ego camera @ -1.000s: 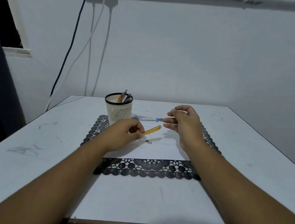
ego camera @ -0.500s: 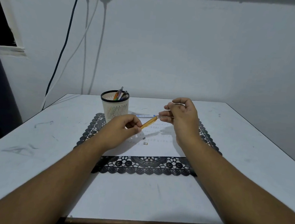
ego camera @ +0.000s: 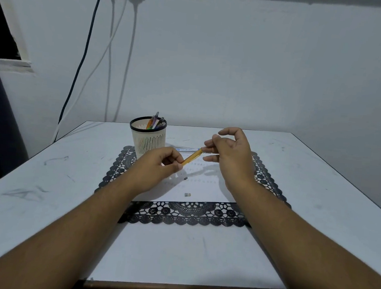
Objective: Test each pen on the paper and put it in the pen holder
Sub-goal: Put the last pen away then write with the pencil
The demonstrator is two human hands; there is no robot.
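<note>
A scuffed white square table [ego camera: 42, 189] fills the lower part of the head view, set against a pale wall with a dark cable [ego camera: 81, 65] and white cables [ego camera: 121, 57] hanging down it. On the table lies a black lace placemat with a scalloped edge [ego camera: 185, 215], and on the placemat a white sheet of paper [ego camera: 204, 189] with faint rows of marks. At the far left corner of the placemat stands a cream slotted plastic pen holder with a black rim [ego camera: 148, 138], upright, with several coloured pens [ego camera: 155, 121] leaning inside it.

The person's left hand [ego camera: 157, 168] is raised above the paper, thumb and curled fingers pinching the lower end of a translucent orange pen [ego camera: 192, 157], which tilts up and to the right. The right hand [ego camera: 232, 157] meets the pen's upper end, thumb and forefinger closed on its tip while the other fingers curl loosely above. Behind the orange pen, a clear pen with a blue label [ego camera: 183, 149] lies flat at the far edge of the paper, just beside the holder. Two tiny pieces rest on the paper: a small dark piece [ego camera: 185, 178] below the left hand and a small pale piece [ego camera: 187, 194] near the paper's front edge; what they are cannot be told.
</note>
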